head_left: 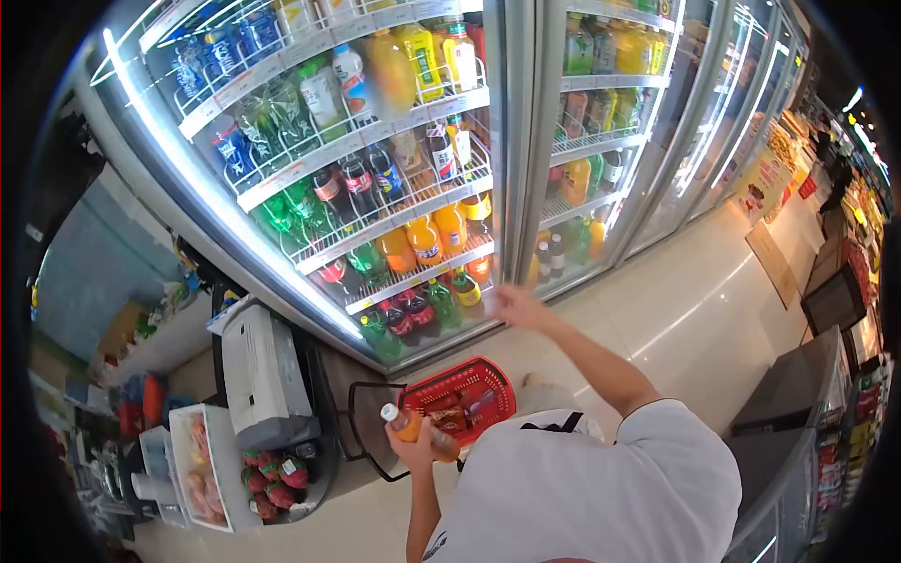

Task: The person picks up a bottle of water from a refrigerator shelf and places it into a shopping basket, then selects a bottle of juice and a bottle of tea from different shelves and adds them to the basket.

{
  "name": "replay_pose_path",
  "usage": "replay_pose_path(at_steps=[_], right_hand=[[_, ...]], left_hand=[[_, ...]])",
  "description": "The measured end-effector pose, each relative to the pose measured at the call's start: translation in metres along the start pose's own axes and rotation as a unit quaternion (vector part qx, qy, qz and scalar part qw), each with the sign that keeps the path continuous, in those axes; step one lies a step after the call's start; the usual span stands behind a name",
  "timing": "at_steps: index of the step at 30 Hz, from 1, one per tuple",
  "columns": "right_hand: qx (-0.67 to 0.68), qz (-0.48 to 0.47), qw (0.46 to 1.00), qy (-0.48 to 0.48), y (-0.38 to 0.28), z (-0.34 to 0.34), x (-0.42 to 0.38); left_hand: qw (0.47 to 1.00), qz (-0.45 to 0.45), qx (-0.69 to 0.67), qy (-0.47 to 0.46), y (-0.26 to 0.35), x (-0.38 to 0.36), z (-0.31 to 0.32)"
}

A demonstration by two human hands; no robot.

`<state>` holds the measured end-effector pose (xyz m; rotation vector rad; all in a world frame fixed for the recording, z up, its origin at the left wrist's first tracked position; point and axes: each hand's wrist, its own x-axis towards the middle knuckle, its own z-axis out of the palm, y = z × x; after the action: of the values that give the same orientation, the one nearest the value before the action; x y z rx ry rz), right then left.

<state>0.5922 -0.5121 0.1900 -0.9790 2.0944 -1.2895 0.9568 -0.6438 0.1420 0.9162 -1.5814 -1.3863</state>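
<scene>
1. The drinks fridge is the biggest thing — its shelves hold many bottles.
2. Our red basket sits low by the fridge, with packets inside, too small for us to name.
3. A white tub holds pale pink things.
4. Our orange bottle leans, white cap up, over or just beside the basket; we can't tell which. It looks full, so we guess it's a bit heavy, smooth and slippery — best held round its middle.
5. Our left hand is wrapped round it. Our right hand is blurry near the fridge; we can't tell if it's gripping.
</scene>
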Motion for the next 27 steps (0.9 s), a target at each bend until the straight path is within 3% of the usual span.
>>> replay_pose_path(at_steps=[3,5,7,8,10,12,16,17,19,24,27], right_hand=[[0.068,-0.08,0.962,0.252,-0.004,-0.068,0.043],[0.051,-0.125,0.894,0.427,-0.008,-0.112,0.079],[0.025,-0.223,0.818,0.53,-0.02,-0.151,0.106],[0.026,-0.221,0.818,0.53,-0.017,-0.166,0.124],[-0.039,-0.181,0.817,0.546,-0.008,-0.189,0.154],[-0.057,-0.165,0.836,0.52,-0.015,-0.197,0.161],[-0.085,-0.122,0.899,0.413,-0.026,-0.222,0.156],[-0.084,-0.119,0.898,0.416,-0.028,-0.225,0.153],[-0.122,-0.203,0.874,0.424,-0.035,-0.229,0.149],[-0.149,-0.206,0.881,0.4,-0.033,-0.237,0.151],[-0.12,-0.221,0.886,0.39,-0.033,-0.236,0.148]], left_hand=[[0.996,-0.06,-0.024,0.057,-0.004,-0.018,-0.034],[0.991,-0.077,0.03,0.108,-0.038,-0.035,-0.064],[0.983,-0.125,0.018,0.131,-0.048,-0.056,-0.08],[0.973,-0.175,0.001,0.148,-0.054,-0.069,-0.087],[0.967,-0.177,0.092,0.156,-0.107,-0.096,-0.111],[0.903,-0.166,0.379,0.117,-0.132,-0.124,-0.107],[0.899,-0.147,0.408,0.056,-0.135,-0.085,-0.066],[0.896,-0.146,0.418,0.038,-0.136,-0.08,-0.056],[0.888,-0.147,0.436,0.004,-0.133,-0.073,-0.036],[0.858,-0.174,0.478,-0.068,-0.134,-0.091,-0.003],[0.834,-0.216,0.495,-0.11,-0.137,-0.143,0.015]])
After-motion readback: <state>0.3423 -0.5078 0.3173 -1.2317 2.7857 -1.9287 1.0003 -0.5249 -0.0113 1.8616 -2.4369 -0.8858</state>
